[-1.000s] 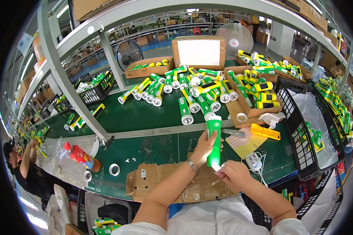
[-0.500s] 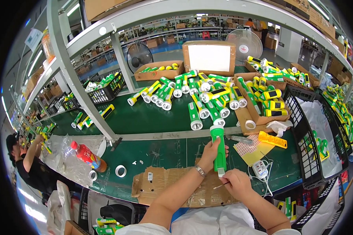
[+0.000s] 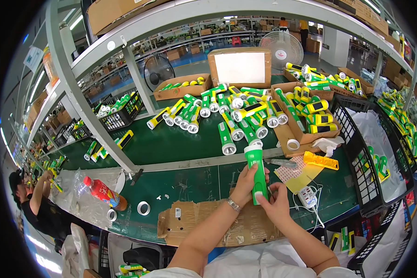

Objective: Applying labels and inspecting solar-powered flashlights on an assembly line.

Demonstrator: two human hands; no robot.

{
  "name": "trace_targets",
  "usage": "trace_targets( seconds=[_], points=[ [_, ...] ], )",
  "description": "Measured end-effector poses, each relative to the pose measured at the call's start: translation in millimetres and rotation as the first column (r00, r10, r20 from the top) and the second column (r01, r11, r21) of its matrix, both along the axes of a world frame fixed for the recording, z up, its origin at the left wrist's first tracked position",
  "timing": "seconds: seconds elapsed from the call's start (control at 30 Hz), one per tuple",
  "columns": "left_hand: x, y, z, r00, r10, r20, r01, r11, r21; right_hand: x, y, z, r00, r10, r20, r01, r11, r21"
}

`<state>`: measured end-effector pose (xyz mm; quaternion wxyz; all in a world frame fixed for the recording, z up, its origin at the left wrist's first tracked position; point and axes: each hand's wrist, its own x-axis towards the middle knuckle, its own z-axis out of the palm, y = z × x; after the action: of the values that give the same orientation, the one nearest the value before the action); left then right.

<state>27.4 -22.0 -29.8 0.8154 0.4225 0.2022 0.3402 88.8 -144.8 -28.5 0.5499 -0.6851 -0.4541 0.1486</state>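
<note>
A green flashlight (image 3: pixel 258 173) with a white head stands nearly upright over the bench, head pointing away from me. My left hand (image 3: pixel 244 187), with a metal-banded watch at the wrist, wraps round its body from the left. At the lower end, my right hand (image 3: pixel 277 202) has its thumb pressed against the flashlight and its fingers curled. Whether a thin item is also tucked in those fingers is hard to see. Beneath both hands lies a torn cardboard sheet (image 3: pixel 190 217). Several green and yellow flashlights (image 3: pixel 225 138) lie just beyond.
At the right are a cardboard box of flashlights (image 3: pixel 306 135), a black crate (image 3: pixel 360 162), a white power strip (image 3: pixel 306 197) and an orange plastic piece (image 3: pixel 320 161). Leftward stand a red-capped bottle (image 3: pixel 104 192) and tape rolls (image 3: pixel 143 208). A metal post (image 3: pixel 95 116) rises there; a co-worker (image 3: pixel 39 204) sits beyond.
The flashlight has turned in my left hand, and its pale tail tab no longer shows. My right hand has moved up against its lower end; the thin dark item it held has dropped from sight.
</note>
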Motion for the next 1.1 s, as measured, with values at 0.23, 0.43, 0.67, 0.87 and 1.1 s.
trace_targets(
  seconds=[0.23,0.43,0.67,0.87,1.1],
  points=[
    [-1.9,-6.9,9.6,0.99,-0.112,0.082,0.109,0.993,0.046,27.8,-0.4,-5.7,0.077,0.348,-0.934,-0.521,0.813,0.26],
    [-12.6,2.8,30.7,0.763,0.609,-0.217,0.271,0.004,0.963,71.7,-41.3,2.4,0.99,-0.034,-0.135,0.088,0.905,0.416],
    [-13.7,22.0,35.2,0.784,0.62,0.037,0.354,-0.495,0.794,166.4,-81.0,32.7,0.592,-0.074,-0.802,0.317,0.937,0.147],
    [-10.4,25.7,28.9,0.785,0.617,0.058,0.395,-0.569,0.721,257.5,-123.6,38.1,0.484,0.112,-0.868,0.454,0.816,0.358],
    [-11.0,57.7,6.8,0.588,0.792,-0.162,0.302,-0.03,0.953,320.9,-144.9,38.7,0.356,0.256,-0.899,0.577,0.696,0.427]
  ],
)
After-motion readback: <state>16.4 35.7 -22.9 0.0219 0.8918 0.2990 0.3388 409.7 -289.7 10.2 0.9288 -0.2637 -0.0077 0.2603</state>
